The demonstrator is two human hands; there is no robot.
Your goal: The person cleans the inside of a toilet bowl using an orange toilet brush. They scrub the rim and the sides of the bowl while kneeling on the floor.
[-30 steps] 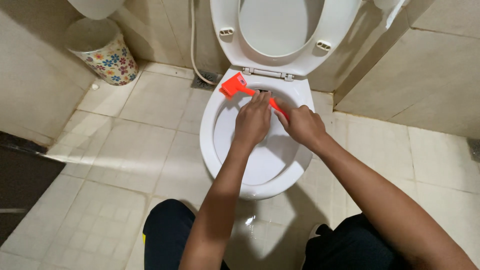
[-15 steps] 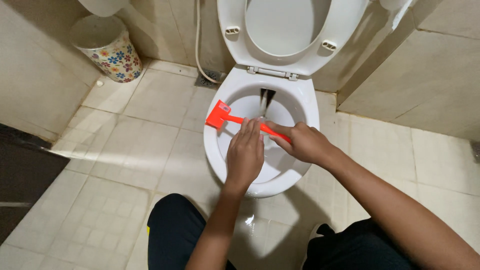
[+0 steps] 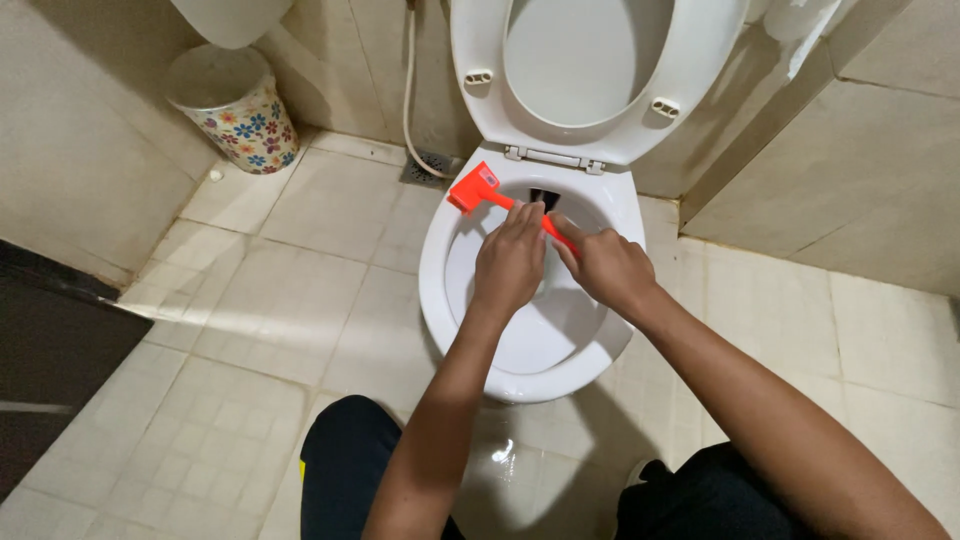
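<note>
Both hands grip a bright orange plastic brush w/ a long thin handle [image 3: 478,189] over the white toilet bowl [image 3: 440,300]. Left hand [image 3: 510,262] & right hand [image 3: 607,268] are side by side, fingers curled tight on the handle. Brush head sticks out up-left of the hands, by the bowl's back rim.

Dim, warm indoor light w/ a yellowish cast. A bright band falls across the floor tiles [image 3: 290,330] from the left; far-left corner is dark. Soft shadows lie under the toilet bowl [image 3: 450,300] and beside the floral bin [image 3: 245,120]. Small glare spot on wet tile near the bowl's base. Focus mostly sharp; slight wide-angle bend at edges.
</note>
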